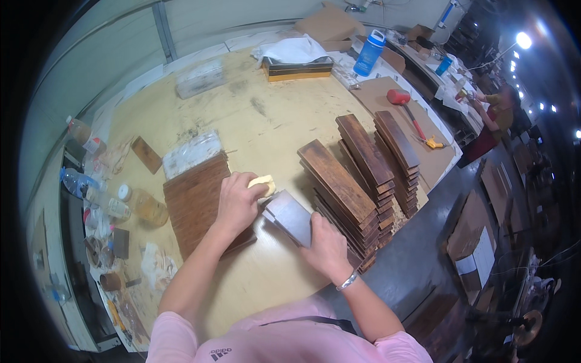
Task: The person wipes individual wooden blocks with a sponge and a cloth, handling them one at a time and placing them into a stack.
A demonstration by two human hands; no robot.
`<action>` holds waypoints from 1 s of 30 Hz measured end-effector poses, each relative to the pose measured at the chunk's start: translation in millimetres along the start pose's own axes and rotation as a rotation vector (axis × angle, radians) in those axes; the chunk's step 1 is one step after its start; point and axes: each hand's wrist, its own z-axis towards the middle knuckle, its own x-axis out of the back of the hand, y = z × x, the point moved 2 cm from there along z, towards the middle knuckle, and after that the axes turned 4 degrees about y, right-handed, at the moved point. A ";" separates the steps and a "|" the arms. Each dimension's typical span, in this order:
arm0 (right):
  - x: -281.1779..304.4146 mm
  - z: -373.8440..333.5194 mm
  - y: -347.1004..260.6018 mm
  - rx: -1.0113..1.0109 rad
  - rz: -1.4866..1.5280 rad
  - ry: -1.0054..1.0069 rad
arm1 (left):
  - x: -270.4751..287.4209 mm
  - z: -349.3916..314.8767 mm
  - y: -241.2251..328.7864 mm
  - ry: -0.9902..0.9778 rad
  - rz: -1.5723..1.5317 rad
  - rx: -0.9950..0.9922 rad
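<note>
My left hand [237, 202] is closed around a pale yellow, sponge-like piece [262, 184]. A flat grey rectangular board [293, 216] is gripped along its near right edge by my right hand [327, 245]. The board is held at a tilt over the table, its far left end close to the yellow piece; I cannot tell whether they touch. Beneath and left of my left hand lies a broad stack of reddish-brown wooden boards [196, 199]. Just right of my right hand stands a leaning stack of dark brown planks [339, 184].
More plank stacks [369, 151] line the table's right side. Beyond them a red mallet [398, 97] lies on cardboard. Bottles and a jar of yellowish liquid [145, 204] crowd the left edge. A blue bottle [369, 53] stands at the back. Another person [493, 115] works at the far right.
</note>
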 end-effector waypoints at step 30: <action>11.6 9.4 1.1 -0.035 0.041 -0.044 | 12.5 5.2 -10.5 -0.018 -0.275 0.209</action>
